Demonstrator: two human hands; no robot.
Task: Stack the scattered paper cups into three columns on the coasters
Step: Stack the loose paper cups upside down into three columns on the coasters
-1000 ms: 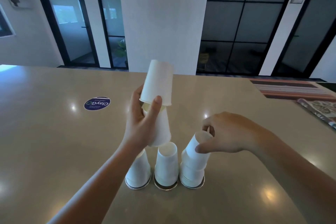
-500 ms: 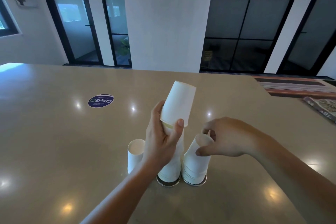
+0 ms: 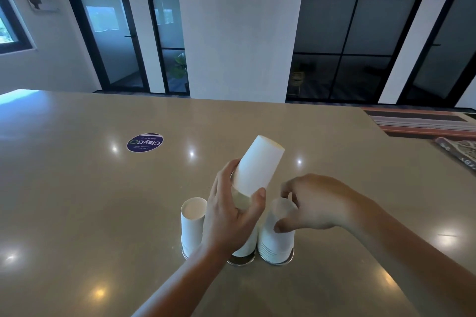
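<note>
Lowering a tilted nest of inverted paper cups (image 3: pixel 253 170) onto the middle column (image 3: pixel 246 247), my left hand (image 3: pixel 231 216) wraps thumb and fingers around the cups, apparently to seat them squarely. Right of that column, my right hand (image 3: pixel 313 204) pinches the top of the right column (image 3: pixel 277 242), likely steadying it. Left of it stands the left column (image 3: pixel 192 226), untouched. I count three columns and glimpse three coasters (image 3: pixel 240 261); individual cups I cannot count.
</note>
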